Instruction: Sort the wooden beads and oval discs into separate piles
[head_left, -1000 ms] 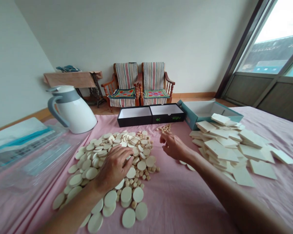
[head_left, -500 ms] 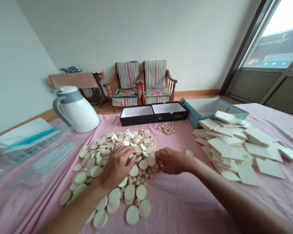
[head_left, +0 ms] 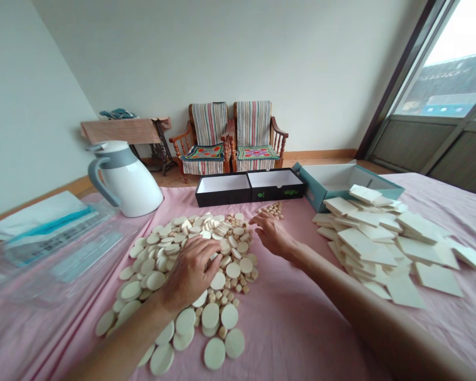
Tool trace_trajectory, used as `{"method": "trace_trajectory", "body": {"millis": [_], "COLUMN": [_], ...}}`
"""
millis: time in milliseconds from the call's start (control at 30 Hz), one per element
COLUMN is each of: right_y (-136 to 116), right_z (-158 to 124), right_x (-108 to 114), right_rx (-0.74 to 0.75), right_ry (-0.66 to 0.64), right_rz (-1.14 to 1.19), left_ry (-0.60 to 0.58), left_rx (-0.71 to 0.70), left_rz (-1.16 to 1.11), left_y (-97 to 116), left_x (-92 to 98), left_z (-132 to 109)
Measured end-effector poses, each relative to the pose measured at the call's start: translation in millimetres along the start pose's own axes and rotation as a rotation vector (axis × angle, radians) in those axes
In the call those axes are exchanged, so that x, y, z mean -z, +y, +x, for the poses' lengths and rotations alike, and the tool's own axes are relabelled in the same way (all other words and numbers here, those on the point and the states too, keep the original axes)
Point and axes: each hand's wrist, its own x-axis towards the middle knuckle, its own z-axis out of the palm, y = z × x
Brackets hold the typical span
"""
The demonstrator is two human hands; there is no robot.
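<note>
A wide heap of pale wooden discs lies on the pink cloth, with small wooden cubes mixed in along its right side. My left hand rests on the heap, thumb apart from its bent fingers; what lies under the palm is hidden. At the heap's upper right edge is my right hand, its fingers stretched out to the left and parted, with nothing visible in them. Just beyond it sits a separate little group of wooden cubes, partly covered by the hand.
Square wooden tiles are piled at the right, before a teal box. A black box with white compartments stands at the back. On the left are a white jug and clear plastic packaging. The pink cloth covers the table.
My right hand has moved away from me along the heap's right edge, and its curled fingers have opened out. My left hand has stayed in nearly the same place.
</note>
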Motion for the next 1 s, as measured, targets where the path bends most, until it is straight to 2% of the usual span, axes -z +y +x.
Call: {"method": "trace_trajectory", "body": {"millis": [133,267,400,633,700,767,933,1000], "right_y": [-6,-7,-2,28,33,35,33,34], "right_z": [19,30,31,37,37,33,24,24], "right_x": [-9,-18,-21,13,19,20,6,3], "right_rx": [0.07,-0.019,-0.093,-0.285,-0.295,-0.255,0.012,0.067], "right_ry": [-0.06,-0.097,-0.065,0.102,0.107,0.049,-0.137,-0.175], "right_rz": [-0.036,-0.033,-0.044,-0.135,-0.152,-0.168,-0.292,-0.353], "left_ry": [-0.004,-0.007,-0.005,-0.017,-0.012,-0.005,-0.011,-0.014], "left_rx": [0.003,0.014,0.021,0.03,0.028,0.023,0.021,0.026], "left_rz": [-0.001,-0.001,-0.009,-0.024,-0.025,-0.025,-0.018,-0.02], "left_y": [0,0,1,1,1,1,2,2], "left_x": [-0.2,-0.1,0.0,0.0,0.3,0.7,1.6,1.7], "left_z": [0,0,0,0,0,0,0,0]}}
